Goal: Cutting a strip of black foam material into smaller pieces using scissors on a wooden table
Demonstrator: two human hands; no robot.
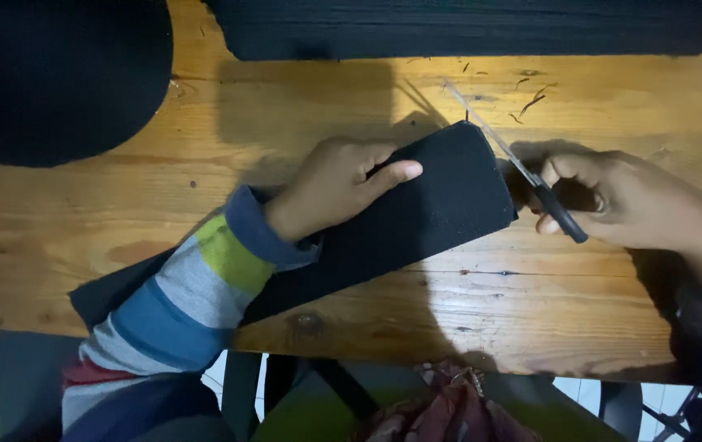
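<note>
Head view: my left hand (338,187) presses flat on the black fabric strip (416,217) lying mid-table (121,205). My right hand (621,200) grips the scissors (523,168), blades at the strip's far right edge (mid-trim, I judge). Next call: steady, aligned blades. Handle loops hidden; right sleeve cut off.

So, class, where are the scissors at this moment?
In the head view the scissors are right of centre on the wooden table, held in the right hand, blades along the rounded end of the black fabric strip.
</note>
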